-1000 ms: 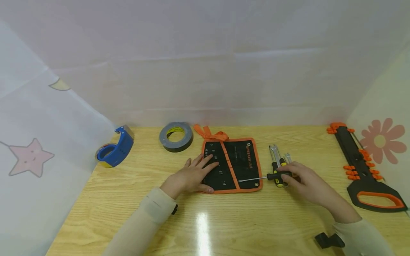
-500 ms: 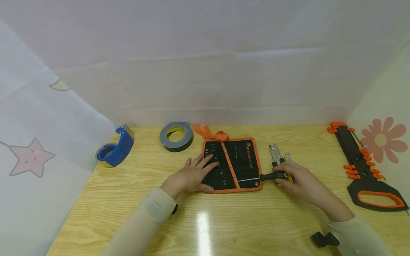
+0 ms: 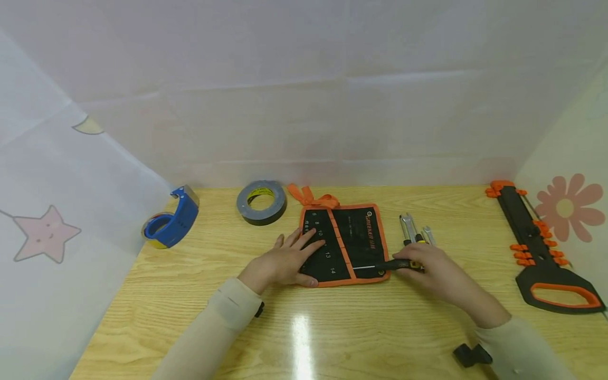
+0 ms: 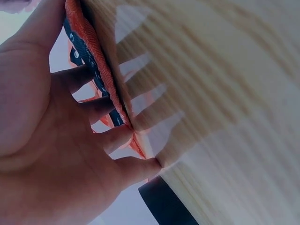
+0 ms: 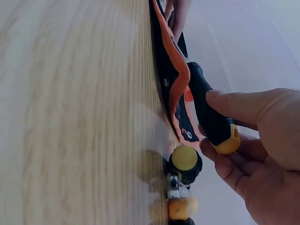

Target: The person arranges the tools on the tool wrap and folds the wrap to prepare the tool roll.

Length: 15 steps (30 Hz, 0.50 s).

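A black tool pouch (image 3: 359,232) with orange edging and printed size numbers lies flat on the table. My left hand (image 3: 285,262) rests on its left side, fingers spread and straight; the left wrist view shows the fingertips at the pouch's orange edge (image 4: 101,70). In my right hand (image 3: 434,269) I grip a screwdriver (image 3: 398,264) by its black and yellow handle (image 5: 213,110). Its shaft points left across the pouch, and the tip is hidden at the orange pocket seam (image 3: 343,248). Just beyond the right hand lie other screwdrivers and wrenches (image 3: 409,227), partly covered by it.
A grey tape roll (image 3: 262,203) stands behind the left hand. At far left sits a blue tape dispenser (image 3: 178,224). A black and orange tool holder with a handle (image 3: 539,248) lies at the right. White cloth walls (image 3: 304,105) bound the table's back and sides.
My right hand has moved left with the screwdriver, and its shaft has slid further into the pouch's pocket, so less of it shows. My left hand stays in place.
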Each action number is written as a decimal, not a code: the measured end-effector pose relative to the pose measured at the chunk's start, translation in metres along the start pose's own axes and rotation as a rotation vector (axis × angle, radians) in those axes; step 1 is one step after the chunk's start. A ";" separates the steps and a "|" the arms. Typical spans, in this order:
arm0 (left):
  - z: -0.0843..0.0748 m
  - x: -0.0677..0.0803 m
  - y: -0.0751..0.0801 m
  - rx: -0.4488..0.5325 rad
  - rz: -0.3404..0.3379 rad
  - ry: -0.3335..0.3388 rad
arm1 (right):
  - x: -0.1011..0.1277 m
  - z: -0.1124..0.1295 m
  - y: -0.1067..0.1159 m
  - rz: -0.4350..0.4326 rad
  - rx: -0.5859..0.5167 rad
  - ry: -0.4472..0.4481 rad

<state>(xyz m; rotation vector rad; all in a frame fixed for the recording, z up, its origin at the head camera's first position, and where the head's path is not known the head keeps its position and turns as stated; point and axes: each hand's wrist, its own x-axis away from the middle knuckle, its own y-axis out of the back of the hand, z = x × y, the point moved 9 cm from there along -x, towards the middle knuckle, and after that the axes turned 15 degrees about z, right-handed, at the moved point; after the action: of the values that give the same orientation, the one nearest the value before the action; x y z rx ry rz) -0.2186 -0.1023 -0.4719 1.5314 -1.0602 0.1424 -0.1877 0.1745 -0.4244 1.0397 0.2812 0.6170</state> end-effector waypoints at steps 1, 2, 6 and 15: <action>0.000 0.000 0.000 -0.002 0.001 0.001 | -0.001 0.001 -0.001 0.005 -0.004 0.004; 0.000 0.000 0.000 -0.003 0.002 0.002 | -0.003 0.002 -0.002 0.011 -0.006 0.006; 0.000 -0.001 0.000 -0.003 0.005 0.002 | -0.009 0.006 -0.006 0.043 -0.010 -0.008; 0.002 -0.002 -0.002 0.006 0.011 0.005 | -0.020 0.017 -0.016 0.095 0.036 -0.041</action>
<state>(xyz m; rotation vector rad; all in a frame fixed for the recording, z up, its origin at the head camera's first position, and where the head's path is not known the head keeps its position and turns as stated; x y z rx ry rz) -0.2192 -0.1031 -0.4747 1.5299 -1.0656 0.1566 -0.1897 0.1444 -0.4318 1.1039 0.2089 0.6774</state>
